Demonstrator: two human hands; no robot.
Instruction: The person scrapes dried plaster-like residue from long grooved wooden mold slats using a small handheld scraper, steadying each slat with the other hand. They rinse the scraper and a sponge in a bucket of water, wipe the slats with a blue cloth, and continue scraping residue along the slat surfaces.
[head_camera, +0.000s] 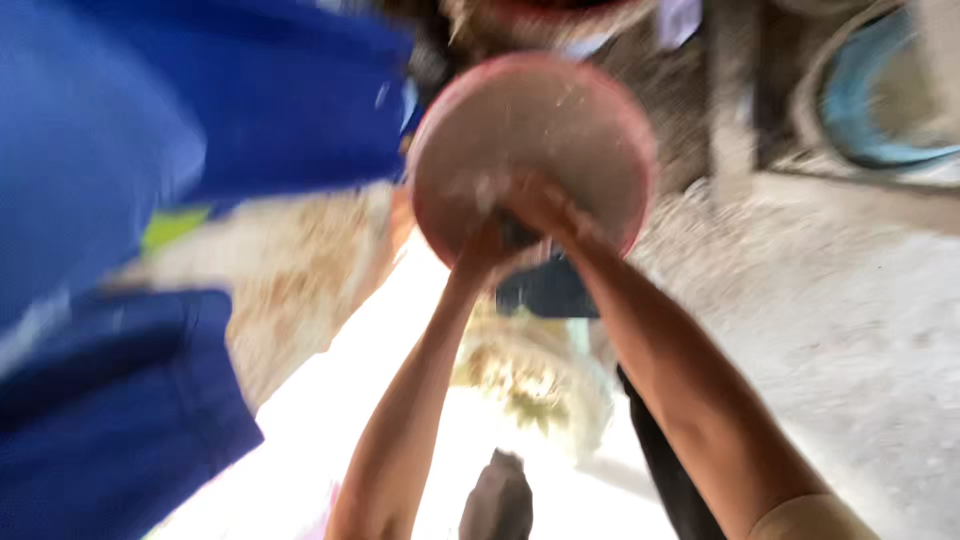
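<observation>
Head view, heavy motion blur: blue cloth (110, 150) fills the left, pale straw-strewn ground (290, 270) beside it, grey gritty floor (860, 330) to the right, a blue-rimmed tub (870, 110) top right. Round pink basin (535, 150), dusty whitish face toward the camera, sits upper centre, raised above both forearms. Left hand (480, 255) and right hand (545, 205) meet at its lower edge, both clamped on the basin, fingers too blurred to separate.

both hands (515, 225) grip a pink bowl (535, 145).

Heavy motion blur, overexposed centre glare
</observation>
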